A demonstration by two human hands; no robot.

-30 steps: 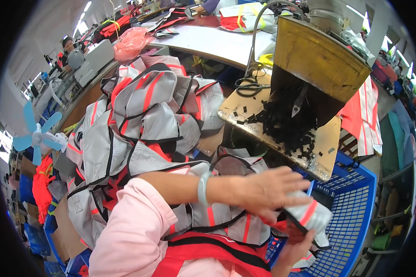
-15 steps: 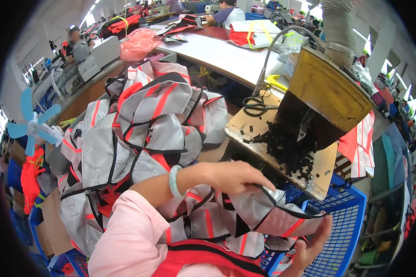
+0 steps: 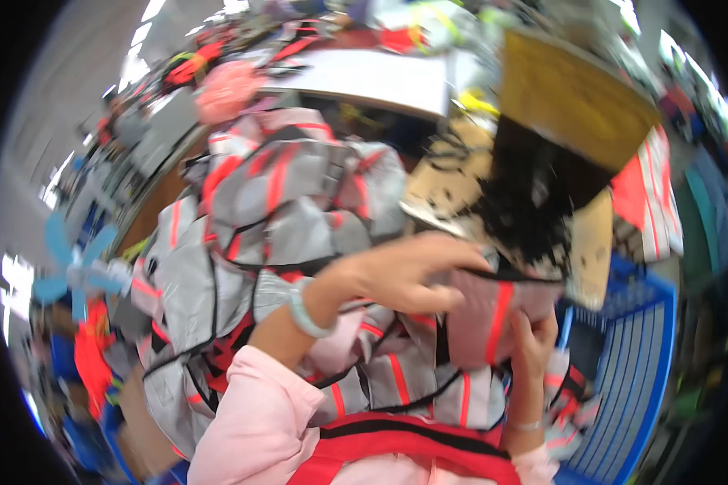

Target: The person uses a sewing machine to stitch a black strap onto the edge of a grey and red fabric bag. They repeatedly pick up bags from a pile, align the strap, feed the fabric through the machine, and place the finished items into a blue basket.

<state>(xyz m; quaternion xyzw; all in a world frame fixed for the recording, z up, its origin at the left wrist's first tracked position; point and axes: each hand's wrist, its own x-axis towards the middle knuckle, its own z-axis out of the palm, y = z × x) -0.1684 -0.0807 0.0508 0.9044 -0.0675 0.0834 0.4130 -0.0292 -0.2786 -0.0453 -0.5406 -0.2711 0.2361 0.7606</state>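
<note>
In front of me, both hands hold a silver-grey fabric piece (image 3: 473, 327) with a coral stripe and black edging. My left hand (image 3: 408, 271), a pale green bangle on its wrist, is closed on the left part of its upper edge. My right hand (image 3: 534, 343) grips its right side from below, thumb against the fabric. Both hands are blurred by motion. Directly to the left and beneath lies a large heap of similar grey pieces (image 3: 299, 234) with coral stripes and black trim. Part of it covers my lap, over a red strap with a black band (image 3: 404, 428).
A yellow hood (image 3: 574, 121) stands over a wooden board (image 3: 594, 242) strewn with black scraps (image 3: 522, 210). Black scissors (image 3: 453, 153) lie on the board. A blue plastic basket (image 3: 643, 380) is at right, a light-blue fan (image 3: 77, 267) at left, and a white table (image 3: 364, 77) beyond.
My view has shifted. The held piece has swung so its striped face is more toward me. My right hand has come up and inward onto its side; my left hand stays on the upper edge.
</note>
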